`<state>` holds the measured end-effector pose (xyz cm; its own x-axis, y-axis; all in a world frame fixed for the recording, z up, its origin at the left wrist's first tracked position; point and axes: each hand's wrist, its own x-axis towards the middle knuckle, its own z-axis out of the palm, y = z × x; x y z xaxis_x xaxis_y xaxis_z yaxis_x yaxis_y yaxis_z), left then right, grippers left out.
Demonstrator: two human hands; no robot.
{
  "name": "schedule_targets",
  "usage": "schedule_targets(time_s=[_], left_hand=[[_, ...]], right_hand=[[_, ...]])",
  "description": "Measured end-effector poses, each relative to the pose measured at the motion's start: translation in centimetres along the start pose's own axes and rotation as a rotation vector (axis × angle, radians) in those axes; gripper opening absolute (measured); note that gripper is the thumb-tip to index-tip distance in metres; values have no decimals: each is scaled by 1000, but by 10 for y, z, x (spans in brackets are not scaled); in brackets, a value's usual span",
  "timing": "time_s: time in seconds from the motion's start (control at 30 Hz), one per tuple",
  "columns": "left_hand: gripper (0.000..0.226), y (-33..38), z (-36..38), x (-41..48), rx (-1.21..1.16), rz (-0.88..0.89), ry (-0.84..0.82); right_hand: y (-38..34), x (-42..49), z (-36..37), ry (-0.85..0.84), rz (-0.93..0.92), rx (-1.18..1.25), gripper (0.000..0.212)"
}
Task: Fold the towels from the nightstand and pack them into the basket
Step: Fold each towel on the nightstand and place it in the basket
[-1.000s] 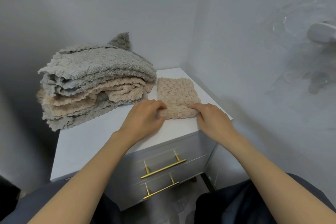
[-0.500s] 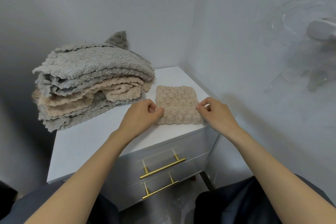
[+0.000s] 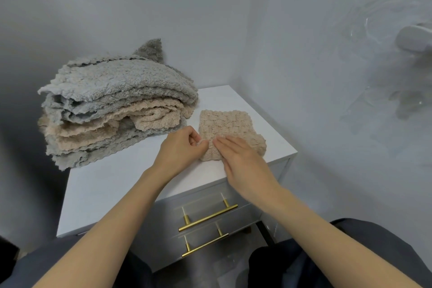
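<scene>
Folding is centred on the beige towel (image 3: pixel 230 124), which lies as a small, thick rectangle on the front right corner of the nightstand (image 3: pixel 112 184), close to its edge and within easy reach of both arms. The left hand (image 3: pixel 182 149) has its fingers curled and pinches the towel's near left edge between thumb and fingertips, probably to lift that flap or tug it square. The right hand (image 3: pixel 243 161) lies flat on the near half of the cloth, its fingers (image 3: pixel 224 142) straight and pointing left. That looks like a hold-down, so the plush layers do not spring apart or slide on the smooth white top while the edge is worked.

The pile of towels (image 3: pixel 112 105), grey and beige in loose layers, sits just beside it to the left and farther back. It overhangs the nightstand's left side, which leaves the front strip bare as a working surface. One grey corner pokes up against the wall. Below the top, two drawers carry brass handles (image 3: pixel 208 217). No basket is in view, so packing seems to wait on this fold.
</scene>
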<state>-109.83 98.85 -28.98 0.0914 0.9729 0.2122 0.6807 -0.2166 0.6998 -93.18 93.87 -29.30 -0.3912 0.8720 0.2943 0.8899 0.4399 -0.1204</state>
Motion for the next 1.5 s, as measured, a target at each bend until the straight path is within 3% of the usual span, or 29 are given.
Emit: schedule_targets(time_s=[0.43, 0.5, 0.6, 0.67, 0.83, 1.0, 1.17, 1.33, 1.5], left_hand=[[14, 0, 2, -6, 53, 89, 68], [11, 3, 0, -8, 102, 220, 99], [11, 6, -4, -12, 261, 579, 64], [15, 5, -6, -14, 313, 642, 28], [45, 0, -9, -17, 317, 534, -71], [36, 0, -6, -18, 245, 453, -27], [14, 2, -7, -12, -84, 145, -88], [43, 1, -12, -8, -115, 20, -118], [45, 5, -3, -7, 28, -58, 15]], right_hand=[[31, -8, -10, -130, 141, -138, 51], [32, -10, -11, -162, 127, -138, 59], [37, -12, -16, -163, 107, -89, 61], [40, -13, -20, -133, 76, -41, 57], [47, -16, -18, -58, 128, 129, 55], [50, -15, -22, -39, 144, 128, 50], [52, -13, -26, -8, 153, 200, 22], [53, -7, -27, 42, 319, 564, 10], [55, 0, -21, 133, 514, 660, 11]])
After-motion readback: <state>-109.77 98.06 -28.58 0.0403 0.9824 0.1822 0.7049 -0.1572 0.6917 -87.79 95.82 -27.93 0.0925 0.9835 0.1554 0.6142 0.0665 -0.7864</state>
